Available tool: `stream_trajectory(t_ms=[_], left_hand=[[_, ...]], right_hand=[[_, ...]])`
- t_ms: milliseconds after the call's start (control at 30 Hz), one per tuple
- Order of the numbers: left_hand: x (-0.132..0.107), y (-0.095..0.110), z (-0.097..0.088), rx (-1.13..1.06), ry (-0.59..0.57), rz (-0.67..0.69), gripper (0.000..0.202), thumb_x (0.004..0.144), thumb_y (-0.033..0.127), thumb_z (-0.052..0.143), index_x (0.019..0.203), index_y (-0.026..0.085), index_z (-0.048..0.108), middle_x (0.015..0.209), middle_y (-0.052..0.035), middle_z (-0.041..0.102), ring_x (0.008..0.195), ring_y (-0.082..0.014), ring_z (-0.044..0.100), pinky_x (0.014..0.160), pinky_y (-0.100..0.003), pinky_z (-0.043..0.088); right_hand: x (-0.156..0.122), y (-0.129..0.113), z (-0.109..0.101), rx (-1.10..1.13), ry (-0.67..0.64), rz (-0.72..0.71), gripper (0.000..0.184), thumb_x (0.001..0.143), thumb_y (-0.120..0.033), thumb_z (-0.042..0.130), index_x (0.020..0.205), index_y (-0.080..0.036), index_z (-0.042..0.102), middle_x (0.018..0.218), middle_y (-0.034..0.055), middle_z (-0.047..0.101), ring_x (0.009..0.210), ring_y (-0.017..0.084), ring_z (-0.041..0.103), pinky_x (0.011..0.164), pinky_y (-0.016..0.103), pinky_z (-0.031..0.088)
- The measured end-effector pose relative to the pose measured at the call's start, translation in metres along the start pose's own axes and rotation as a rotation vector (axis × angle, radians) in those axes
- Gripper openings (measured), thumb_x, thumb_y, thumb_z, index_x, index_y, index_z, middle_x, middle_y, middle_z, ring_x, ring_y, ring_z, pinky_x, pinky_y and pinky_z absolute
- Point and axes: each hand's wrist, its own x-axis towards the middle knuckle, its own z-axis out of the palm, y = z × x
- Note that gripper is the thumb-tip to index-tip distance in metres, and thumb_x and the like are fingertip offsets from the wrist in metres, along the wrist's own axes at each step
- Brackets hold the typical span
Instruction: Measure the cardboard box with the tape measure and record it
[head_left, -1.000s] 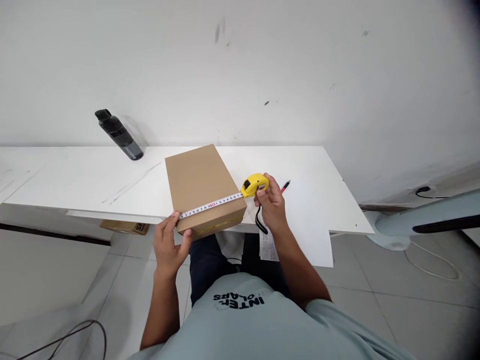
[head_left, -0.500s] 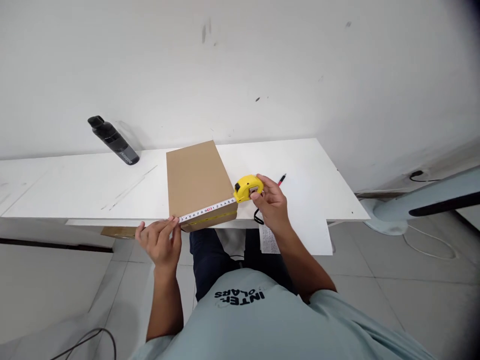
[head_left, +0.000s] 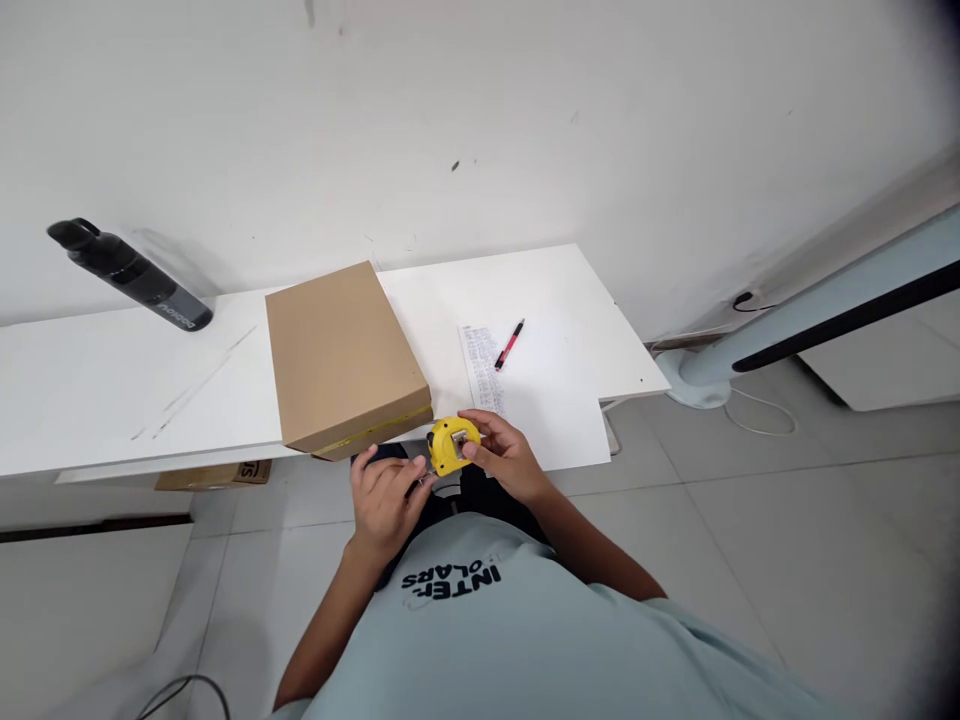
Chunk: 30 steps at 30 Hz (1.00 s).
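Note:
My right hand [head_left: 504, 455] grips a yellow tape measure [head_left: 451, 446] by its case, thumb on the front, just off the table's near edge. Fingers of my left hand [head_left: 386, 495] pinch at the end of the tape, close to the case's mouth. Hardly any blade shows between the two hands. Left of the tape measure, a closed brown cardboard box [head_left: 345, 350] sits at the table edge, a yellow strip along its near side. Neither hand touches the box.
A red and black pen [head_left: 509, 345] lies over a sheet of handwriting [head_left: 478, 355] and blank white paper [head_left: 562, 420], which overhangs the white table [head_left: 67, 400]. A dark bottle [head_left: 135, 275] stands left. Below is another cardboard box [head_left: 214, 475]; a pale pole [head_left: 825, 310] rises at right.
The blade that stretched along the box's near top edge has gone back into the case. Both hands have come together, off the box and nearer my body. The view has shifted right.

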Motion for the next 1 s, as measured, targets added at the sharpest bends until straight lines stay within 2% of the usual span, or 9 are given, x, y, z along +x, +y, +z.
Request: stream_trajectory(t_ms=[167, 267, 367, 467, 533, 667, 767, 867, 1000], left_hand=[[-0.019, 0.001, 0.032, -0.222, -0.187, -0.181, 0.054, 0.095, 0.039, 0.074, 0.143, 0.024, 0.053, 0.080, 0.0017, 0.077, 0.081, -0.0216, 0.074, 0.097, -0.044, 0.056], [-0.031, 0.005, 0.041, -0.333, -0.241, -0.334, 0.061, 0.095, 0.045, 0.072, 0.147, 0.021, 0.050, 0.082, -0.0009, 0.076, 0.083, -0.0228, 0.075, 0.087, -0.042, 0.060], [-0.037, 0.008, 0.035, -0.439, -0.252, -0.448, 0.061, 0.092, 0.044, 0.075, 0.145, 0.023, 0.053, 0.080, 0.0011, 0.074, 0.076, -0.0195, 0.072, 0.083, -0.040, 0.061], [-0.035, 0.012, 0.017, -0.526, -0.223, -0.587, 0.050, 0.090, 0.039, 0.078, 0.136, 0.027, 0.061, 0.078, 0.0036, 0.069, 0.076, -0.0158, 0.070, 0.084, -0.036, 0.062], [-0.035, 0.015, 0.002, -0.602, -0.160, -0.706, 0.043, 0.089, 0.035, 0.079, 0.128, 0.028, 0.064, 0.078, 0.0048, 0.066, 0.080, -0.0143, 0.071, 0.091, -0.036, 0.062], [-0.047, 0.012, -0.023, -0.702, -0.015, -0.975, 0.042, 0.085, 0.035, 0.083, 0.122, 0.027, 0.063, 0.072, 0.0074, 0.060, 0.083, -0.0149, 0.074, 0.091, -0.034, 0.064], [-0.068, -0.007, -0.031, -0.707, 0.016, -1.165, 0.055, 0.077, 0.040, 0.090, 0.122, 0.025, 0.062, 0.071, 0.0077, 0.060, 0.084, -0.0170, 0.076, 0.080, -0.028, 0.063], [-0.094, -0.033, -0.028, -0.808, 0.019, -1.404, 0.070, 0.065, 0.037, 0.097, 0.123, 0.023, 0.060, 0.066, 0.0101, 0.059, 0.077, -0.0157, 0.075, 0.075, -0.025, 0.062], [-0.122, -0.059, -0.008, -0.948, 0.116, -1.843, 0.066, 0.062, 0.019, 0.096, 0.117, 0.022, 0.059, 0.062, 0.0120, 0.059, 0.072, -0.0143, 0.075, 0.069, -0.021, 0.061]], right_hand=[[-0.009, 0.016, -0.021, 0.016, 0.030, 0.092, 0.051, 0.077, -0.058, 0.086, 0.115, -0.028, 0.070, 0.106, 0.0041, 0.076, 0.095, 0.020, 0.072, 0.085, 0.035, 0.061], [-0.011, 0.019, -0.035, -0.062, -0.028, 0.158, 0.052, 0.081, -0.063, 0.081, 0.116, -0.027, 0.068, 0.096, 0.0028, 0.074, 0.079, 0.017, 0.068, 0.069, 0.031, 0.059], [-0.011, 0.016, -0.046, -0.200, -0.162, 0.247, 0.053, 0.087, -0.064, 0.074, 0.123, -0.026, 0.067, 0.092, 0.0023, 0.071, 0.067, 0.014, 0.061, 0.054, 0.027, 0.051], [-0.007, 0.004, -0.053, -0.355, -0.320, 0.220, 0.048, 0.092, -0.060, 0.070, 0.127, -0.028, 0.068, 0.099, 0.0043, 0.072, 0.075, 0.016, 0.065, 0.064, 0.031, 0.056], [0.002, -0.012, -0.059, -0.482, -0.335, 0.121, 0.043, 0.094, -0.056, 0.069, 0.128, -0.029, 0.070, 0.110, 0.0069, 0.074, 0.086, 0.020, 0.069, 0.074, 0.036, 0.059], [0.046, -0.048, -0.096, -0.727, -0.020, -0.177, 0.038, 0.102, -0.051, 0.057, 0.133, -0.032, 0.068, 0.126, 0.0097, 0.073, 0.105, 0.027, 0.070, 0.088, 0.045, 0.062], [0.097, -0.060, -0.137, -1.116, 0.206, -0.405, 0.041, 0.105, -0.032, 0.044, 0.141, -0.026, 0.064, 0.143, 0.0155, 0.067, 0.130, 0.034, 0.061, 0.104, 0.057, 0.055], [0.140, -0.056, -0.166, -1.537, 0.197, -0.305, 0.050, 0.098, -0.014, 0.042, 0.143, -0.018, 0.062, 0.163, 0.0209, 0.050, 0.155, 0.043, 0.037, 0.114, 0.071, 0.040], [0.171, -0.046, -0.178, -1.731, 0.066, -0.280, 0.044, 0.101, -0.018, 0.040, 0.135, -0.019, 0.068, 0.173, 0.0163, 0.038, 0.164, 0.041, 0.018, 0.124, 0.073, 0.020]])
